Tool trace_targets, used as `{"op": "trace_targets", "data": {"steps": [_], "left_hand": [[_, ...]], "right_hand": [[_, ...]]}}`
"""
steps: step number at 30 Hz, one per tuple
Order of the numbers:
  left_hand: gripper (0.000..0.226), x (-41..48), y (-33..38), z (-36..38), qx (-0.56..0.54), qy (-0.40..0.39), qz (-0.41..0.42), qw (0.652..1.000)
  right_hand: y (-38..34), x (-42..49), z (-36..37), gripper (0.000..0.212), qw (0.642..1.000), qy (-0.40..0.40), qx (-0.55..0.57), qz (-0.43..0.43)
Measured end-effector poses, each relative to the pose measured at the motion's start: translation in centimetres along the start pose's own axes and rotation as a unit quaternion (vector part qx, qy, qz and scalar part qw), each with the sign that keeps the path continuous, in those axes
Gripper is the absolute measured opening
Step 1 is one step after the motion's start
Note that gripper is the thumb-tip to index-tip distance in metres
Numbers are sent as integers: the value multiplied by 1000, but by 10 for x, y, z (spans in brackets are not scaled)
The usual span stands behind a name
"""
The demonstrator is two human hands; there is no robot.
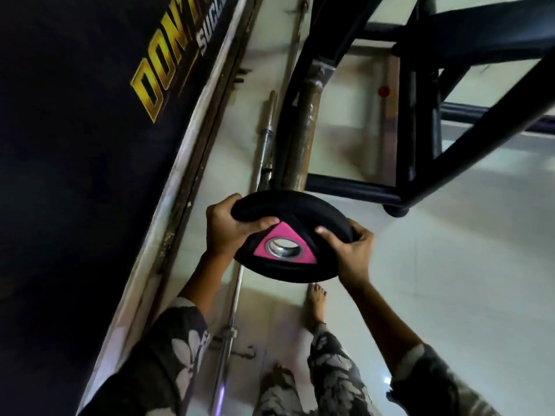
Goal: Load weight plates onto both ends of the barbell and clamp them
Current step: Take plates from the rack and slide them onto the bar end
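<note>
I hold a black weight plate (303,205) with a pink triangle and a chrome centre hole, roughly flat, above the floor. My left hand (231,229) grips its left rim, thumb on top. My right hand (348,250) grips its right rim. A steel barbell (232,304) lies on the floor below the plate, running along the wall from the bottom of the view to the upper middle. Its middle is hidden behind the plate. A small clamp-like metal piece (244,352) lies on the floor beside the bar's near sleeve.
A black wall panel (75,175) with gold lettering fills the left side. A black steel rack frame (420,145) stands at the upper right, with a rusty post (303,136) beside it. My bare feet (315,301) stand on pale floor tiles (450,280).
</note>
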State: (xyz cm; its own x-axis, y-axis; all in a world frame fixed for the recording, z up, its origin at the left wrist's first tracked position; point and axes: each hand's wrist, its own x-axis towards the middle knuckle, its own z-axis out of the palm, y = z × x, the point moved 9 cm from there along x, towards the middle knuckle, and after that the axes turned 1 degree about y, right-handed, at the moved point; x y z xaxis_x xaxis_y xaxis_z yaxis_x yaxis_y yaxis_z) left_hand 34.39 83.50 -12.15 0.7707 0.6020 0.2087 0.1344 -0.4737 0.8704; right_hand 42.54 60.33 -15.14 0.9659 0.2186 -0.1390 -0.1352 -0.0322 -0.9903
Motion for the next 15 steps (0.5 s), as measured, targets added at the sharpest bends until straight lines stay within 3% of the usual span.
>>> {"op": "trace_targets", "data": {"steps": [5, 9, 15], "left_hand": [[76, -72, 79, -33, -1, -4, 14, 1000], [54, -111, 179, -36, -39, -19, 72, 996], [67, -141, 319, 9, -47, -44, 150, 987]], "right_hand": [[-55, -85, -42, 28, 1000, 4, 4, -7], [-124, -133, -104, 29, 998, 40, -11, -57], [-212, -173, -222, 32, 984, 126, 24, -125]]}}
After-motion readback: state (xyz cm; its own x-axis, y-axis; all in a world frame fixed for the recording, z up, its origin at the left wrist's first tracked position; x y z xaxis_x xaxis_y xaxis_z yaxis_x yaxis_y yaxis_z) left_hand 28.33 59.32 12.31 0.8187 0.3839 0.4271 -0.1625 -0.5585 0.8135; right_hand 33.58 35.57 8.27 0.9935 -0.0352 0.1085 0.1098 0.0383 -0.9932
